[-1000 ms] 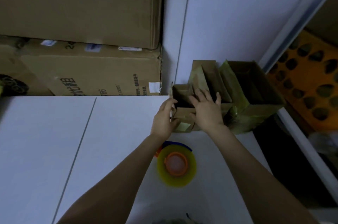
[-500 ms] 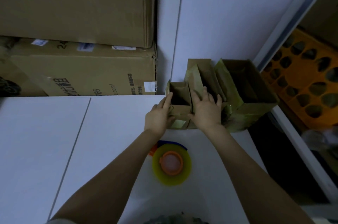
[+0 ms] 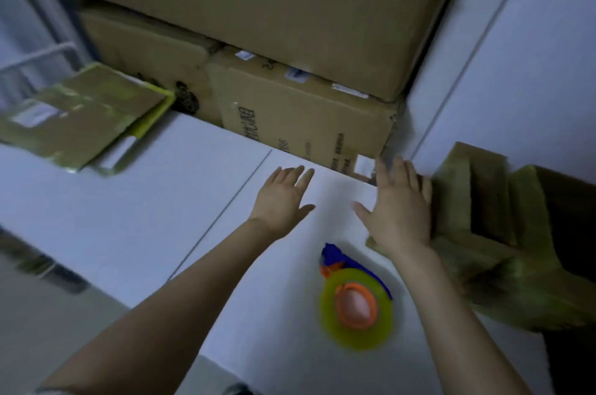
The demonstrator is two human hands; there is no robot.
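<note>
**Open hands beside taped boxes**

Shows left hand (image 3: 283, 197) at centre frame, palm down over white table (image 3: 129, 201), fingers straight and spread wide, thumb out, holding nothing. Shows right hand (image 3: 398, 210) just right of it, also palm down, fingers straight and slightly fanned, thumb wide, gripping nothing.

Places the boxes (image 3: 483, 201) at right edge of frame: a cluster of small open cardboard cartons wrapped in yellow-green tape, standing on the table by the white wall (image 3: 516, 72). Sets the little-finger side of right hand hard against the nearest of them; too blurred to tell whether skin meets cardboard. Leaves left hand well apart from the boxes, with a bare strip of table between the two hands.

Finds a tape roll (image 3: 356, 307), yellow-green with an orange core, lying flat at lower centre, just beside the right forearm and partly over a blue item (image 3: 335, 257).

Stacks top carton (image 3: 290, 7) on lower carton (image 3: 306, 114) across upper frame, behind the table's far edge, the lower one bearing printed lettering and white labels. Lays a flat taped parcel (image 3: 74, 110) at upper left, on the table's far left corner. Blurs most edges throughout.
</note>
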